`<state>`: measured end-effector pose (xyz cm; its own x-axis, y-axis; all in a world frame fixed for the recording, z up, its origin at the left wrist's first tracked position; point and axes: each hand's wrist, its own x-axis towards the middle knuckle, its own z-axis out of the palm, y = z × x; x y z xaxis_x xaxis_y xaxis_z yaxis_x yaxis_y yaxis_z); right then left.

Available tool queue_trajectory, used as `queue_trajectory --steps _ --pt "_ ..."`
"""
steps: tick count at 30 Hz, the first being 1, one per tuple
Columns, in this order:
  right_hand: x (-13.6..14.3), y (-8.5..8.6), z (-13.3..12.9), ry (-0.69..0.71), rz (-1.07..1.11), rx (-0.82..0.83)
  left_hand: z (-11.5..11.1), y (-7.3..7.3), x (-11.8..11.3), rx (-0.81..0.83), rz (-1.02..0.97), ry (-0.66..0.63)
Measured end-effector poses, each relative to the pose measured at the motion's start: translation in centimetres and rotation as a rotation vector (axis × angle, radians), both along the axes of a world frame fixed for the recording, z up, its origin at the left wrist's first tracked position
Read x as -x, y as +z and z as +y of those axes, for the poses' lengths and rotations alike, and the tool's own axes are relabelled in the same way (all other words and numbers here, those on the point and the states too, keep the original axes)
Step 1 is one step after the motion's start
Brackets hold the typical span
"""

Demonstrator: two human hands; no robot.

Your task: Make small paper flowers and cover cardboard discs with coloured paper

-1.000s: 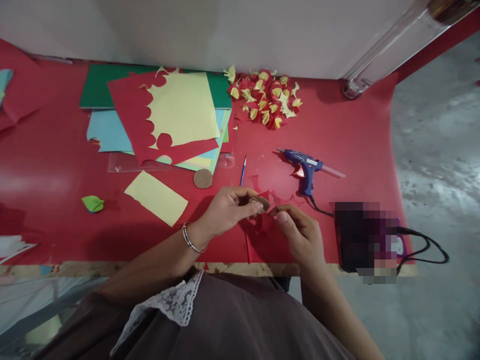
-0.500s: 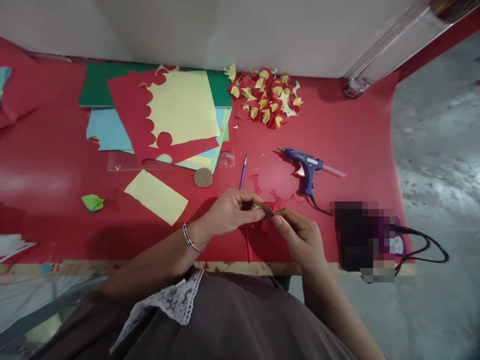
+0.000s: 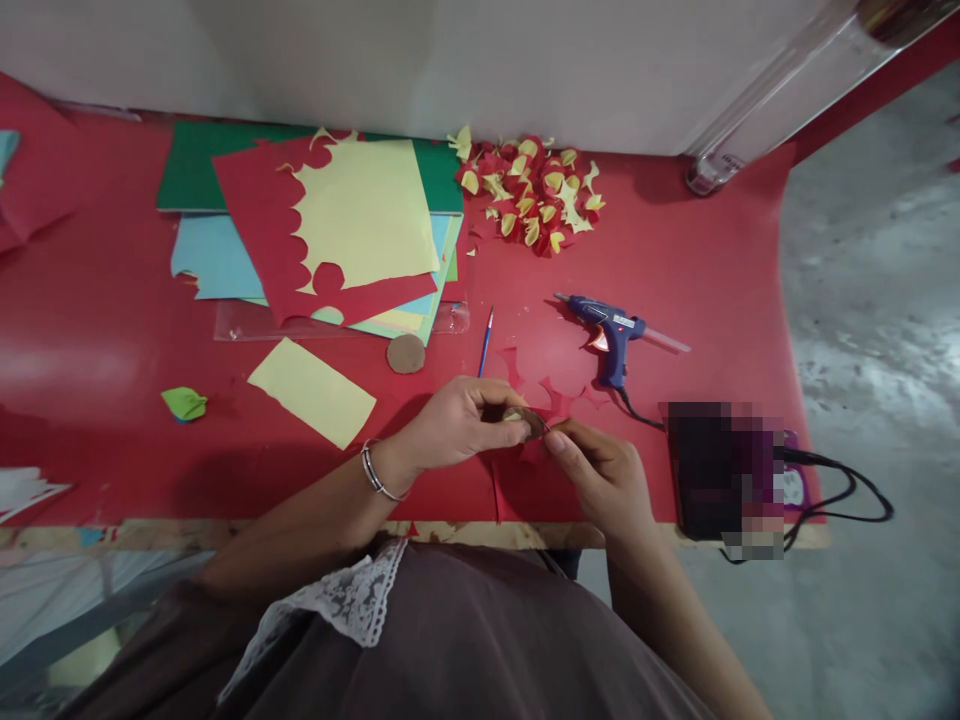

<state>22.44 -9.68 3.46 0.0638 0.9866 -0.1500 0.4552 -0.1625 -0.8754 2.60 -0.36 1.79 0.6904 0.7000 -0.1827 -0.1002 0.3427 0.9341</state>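
My left hand (image 3: 469, 425) pinches a small brownish disc (image 3: 534, 423) between thumb and fingers, with a bit of pale yellow showing on it. At the disc's right edge, my right hand (image 3: 600, 470) is closed, thumb against forefinger. Whether it grips the edge or something thin is too small to tell. A similar round brown disc (image 3: 406, 354) lies flat to the upper left of my hands. Beyond my left hand rests a blue pencil-like stick (image 3: 487, 340). Red paper scraps (image 3: 559, 398) lie just beyond my fingertips.
A blue glue gun (image 3: 615, 335) lies to the right, its cord running to a dark, blurred-out object (image 3: 705, 470). Red and yellow paper pieces (image 3: 532, 195) are heaped at the back. Paper sheets (image 3: 367, 215) are stacked left of them. A yellow rectangle (image 3: 313, 393) and green folded piece (image 3: 185, 403) lie left.
The disc between my hands has turned slightly, so more of its face shows. Both hands keep nearly the same place and grip.
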Motion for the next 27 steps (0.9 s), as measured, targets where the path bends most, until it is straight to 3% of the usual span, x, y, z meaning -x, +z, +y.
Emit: queue_trajectory --steps 20,27 --pt "-0.34 -0.54 -0.3 0.046 -0.038 0.011 0.21 0.79 0.49 -0.18 0.174 -0.07" --pt "-0.22 -0.75 -0.24 -0.024 -0.009 0.024 0.25 0.66 0.35 -0.177 0.192 -0.03"
